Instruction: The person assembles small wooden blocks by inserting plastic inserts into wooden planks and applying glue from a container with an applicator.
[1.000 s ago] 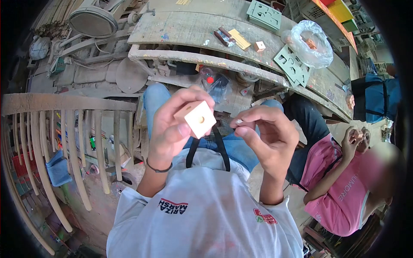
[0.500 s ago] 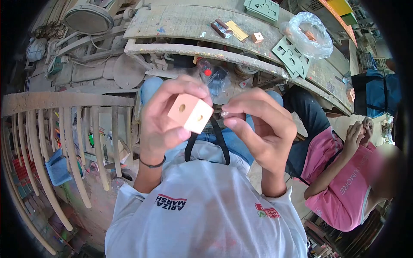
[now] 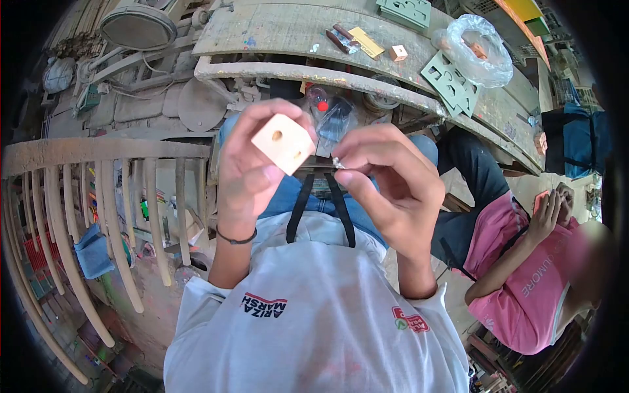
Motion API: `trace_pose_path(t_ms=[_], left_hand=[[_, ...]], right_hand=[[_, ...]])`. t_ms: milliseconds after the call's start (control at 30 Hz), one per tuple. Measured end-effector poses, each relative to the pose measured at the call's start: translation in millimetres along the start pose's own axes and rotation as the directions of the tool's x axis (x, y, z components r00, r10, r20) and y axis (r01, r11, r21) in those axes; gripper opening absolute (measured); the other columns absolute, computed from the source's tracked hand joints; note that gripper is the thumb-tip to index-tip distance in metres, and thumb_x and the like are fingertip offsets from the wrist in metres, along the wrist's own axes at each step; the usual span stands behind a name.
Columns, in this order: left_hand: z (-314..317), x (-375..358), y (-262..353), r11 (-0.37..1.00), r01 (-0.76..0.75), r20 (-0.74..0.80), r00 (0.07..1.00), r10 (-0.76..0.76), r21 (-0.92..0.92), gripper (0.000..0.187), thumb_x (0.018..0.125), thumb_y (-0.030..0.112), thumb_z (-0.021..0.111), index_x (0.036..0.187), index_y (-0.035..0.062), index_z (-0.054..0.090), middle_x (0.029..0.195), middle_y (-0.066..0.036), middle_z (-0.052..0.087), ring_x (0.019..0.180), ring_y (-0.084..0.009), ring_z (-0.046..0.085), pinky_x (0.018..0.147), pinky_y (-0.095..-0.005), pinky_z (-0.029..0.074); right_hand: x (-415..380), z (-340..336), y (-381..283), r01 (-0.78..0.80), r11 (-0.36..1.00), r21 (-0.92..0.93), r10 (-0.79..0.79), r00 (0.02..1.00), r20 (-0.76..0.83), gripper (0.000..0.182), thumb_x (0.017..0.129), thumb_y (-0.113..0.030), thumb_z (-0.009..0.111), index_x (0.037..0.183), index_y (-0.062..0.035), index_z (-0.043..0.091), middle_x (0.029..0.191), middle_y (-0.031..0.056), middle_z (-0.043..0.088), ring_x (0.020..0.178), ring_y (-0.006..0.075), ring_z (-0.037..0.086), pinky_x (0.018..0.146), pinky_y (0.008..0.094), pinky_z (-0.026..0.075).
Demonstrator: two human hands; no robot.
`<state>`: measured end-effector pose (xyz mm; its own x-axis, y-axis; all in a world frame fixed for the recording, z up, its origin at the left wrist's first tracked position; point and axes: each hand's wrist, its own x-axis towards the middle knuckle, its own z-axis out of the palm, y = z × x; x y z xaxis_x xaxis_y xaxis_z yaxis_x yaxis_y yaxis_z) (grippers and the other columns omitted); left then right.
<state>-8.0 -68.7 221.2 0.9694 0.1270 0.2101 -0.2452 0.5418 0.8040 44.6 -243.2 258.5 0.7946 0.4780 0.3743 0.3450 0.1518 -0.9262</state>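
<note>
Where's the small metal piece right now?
In the head view, the small metal piece is pinched in the right hand, just right of the wooden cube held by the left hand.

Free room and obstacles. The left hand and right hand are working in open air above the lap. The workbench edge is closing off the space ahead; curved wooden slats are crowding the left side; a seated co-worker is occupying the right.
</note>
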Motion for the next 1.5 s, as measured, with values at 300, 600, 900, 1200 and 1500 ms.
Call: trace_pose_path(t_ms=[300,600,900,1200,1500], left_hand=[[-5,2,-7,0.858,0.112,0.097,0.993,-0.073,-0.501,0.061,0.076,0.030,0.063,0.123,-0.0030,0.041,0.108,-0.018,0.051,0.089,-0.0206,0.051,0.074,-0.0279,0.044],[-1,0,-5,0.967,0.032,0.078,0.997,-0.013,-0.252,0.054,0.073,0.023,0.066,0.118,0.0030,0.042,0.110,-0.020,0.050,0.094,-0.0226,0.053,0.077,-0.0314,0.046],[-2,1,-3,0.989,-0.147,0.136,0.980,0.143,0.019,0.052,0.070,0.011,0.065,0.117,0.0043,0.046,0.113,-0.019,0.050,0.102,-0.0231,0.052,0.086,-0.0348,0.046],[-5,4,-2,0.979,-0.189,0.235,0.958,0.167,0.076,0.050,0.071,0.004,0.063,0.118,0.0026,0.048,0.115,-0.019,0.052,0.103,-0.0227,0.054,0.087,-0.0338,0.047],[4,-8,5,0.955,-0.127,0.099,0.990,0.103,0.269,0.052,0.077,0.016,0.071,0.120,-0.0031,0.049,0.113,-0.014,0.056,0.101,-0.0183,0.056,0.087,-0.0313,0.048]], right_hand=[[0,6,-11,-0.051,0.998,-0.024,0.051,0.999,-0.005,0.018,0.073,0.009,0.066,0.090,0.0033,0.066,0.086,0.0087,0.062,0.069,0.0119,0.057,0.060,0.0213,0.046],[5,3,-11,0.057,0.991,-0.118,-0.050,0.997,0.062,0.013,0.076,0.012,0.063,0.088,0.0093,0.063,0.087,0.0147,0.062,0.066,0.0125,0.058,0.052,0.0205,0.046],[12,3,-13,0.245,0.914,-0.325,-0.206,0.967,0.148,0.018,0.070,0.009,0.065,0.087,0.0036,0.062,0.077,0.0107,0.059,0.062,0.0163,0.057,0.052,0.0265,0.045],[8,11,-2,0.272,0.914,-0.302,-0.258,0.962,0.087,0.017,0.072,0.007,0.066,0.088,0.0012,0.061,0.077,0.0114,0.055,0.064,0.0246,0.056,0.055,0.0316,0.045],[12,9,-4,0.328,0.885,-0.329,-0.305,0.945,0.122,0.018,0.071,0.010,0.064,0.087,0.0028,0.059,0.077,0.0125,0.053,0.065,0.0268,0.055,0.057,0.0337,0.045]])
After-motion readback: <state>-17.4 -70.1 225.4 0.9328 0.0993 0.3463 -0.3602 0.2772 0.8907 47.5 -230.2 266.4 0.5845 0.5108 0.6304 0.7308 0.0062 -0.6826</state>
